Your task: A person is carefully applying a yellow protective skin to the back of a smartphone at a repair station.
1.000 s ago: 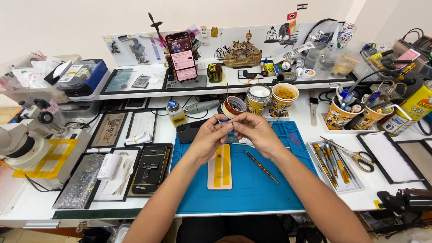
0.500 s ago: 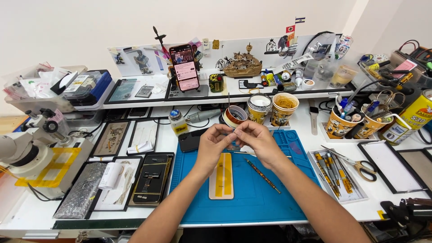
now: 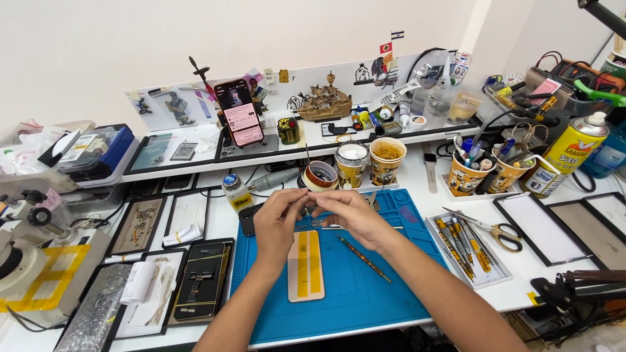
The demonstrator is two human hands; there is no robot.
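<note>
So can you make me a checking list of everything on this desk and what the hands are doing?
Surface: white desk with a blue mat.
Job's things: phone with yellow tape strips flat on the mat; something small pinched between both hands, too small to tell.
Clutter: pen-like tool, scissors, cups of tools, spray can, tape roll.
Hands: left hand and right hand touching above the mat.
Cables: black cables at back right.
Surroundings: microscope, shelf with propped phone.
</note>
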